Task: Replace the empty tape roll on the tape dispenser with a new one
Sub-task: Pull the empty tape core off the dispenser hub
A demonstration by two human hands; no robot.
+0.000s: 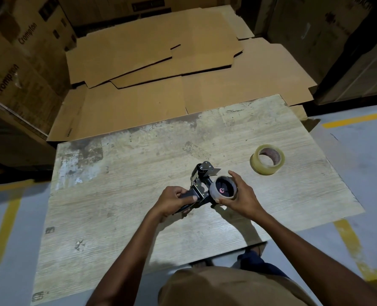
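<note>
Left hand [174,200]: fingers wrapped round the dispenser [199,186] handle, just above the worktop [117,195].
Right hand [241,196]: fingers and thumb curled round the empty roll [224,188], which sits on the dispenser's hub.
New roll [267,159]: lies flat on the worktop, far right of the hands, apart from them.
Cardboard [161,62]: flattened sheets beyond the worktop.

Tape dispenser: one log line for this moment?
left hand grips tape dispenser | right hand grips empty roll | new roll apart on table
</note>
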